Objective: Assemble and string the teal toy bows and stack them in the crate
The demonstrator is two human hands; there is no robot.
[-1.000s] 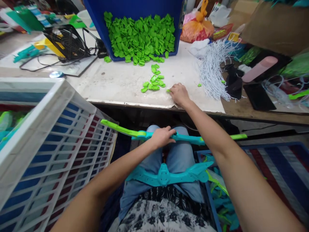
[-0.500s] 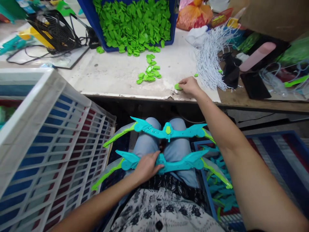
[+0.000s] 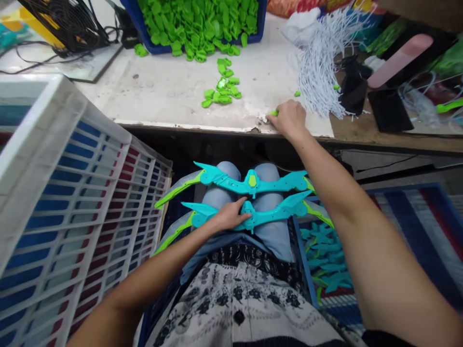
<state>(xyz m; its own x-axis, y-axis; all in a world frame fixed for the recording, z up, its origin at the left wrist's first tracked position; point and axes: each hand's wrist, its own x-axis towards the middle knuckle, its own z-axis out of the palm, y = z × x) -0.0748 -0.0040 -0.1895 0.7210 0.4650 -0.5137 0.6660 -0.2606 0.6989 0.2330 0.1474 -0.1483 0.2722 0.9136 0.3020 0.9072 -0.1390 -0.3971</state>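
Note:
Across my lap lie two turquoise plastic toy bows with lime-green limb ends. My left hand grips the nearer toy bow beside its raised middle, thumb and fingers around it. The farther toy bow rests over my knees and has a green piece in its centre. At the table's front edge, my right hand pinches a small green plastic piece, mostly covered by the fingers. Several similar loose green pieces lie on the table to the left of that hand.
A blue bin full of green pieces stands at the back. White strings, a phone and a pink bottle-like object lie right. A white crate rises at left; a blue crate holds turquoise parts at lower right.
The nearer bow, with my left hand on it, has moved forward, closer to the farther bow. My right hand has turned, and its fingers now cover more of the green piece. The view has tilted down.

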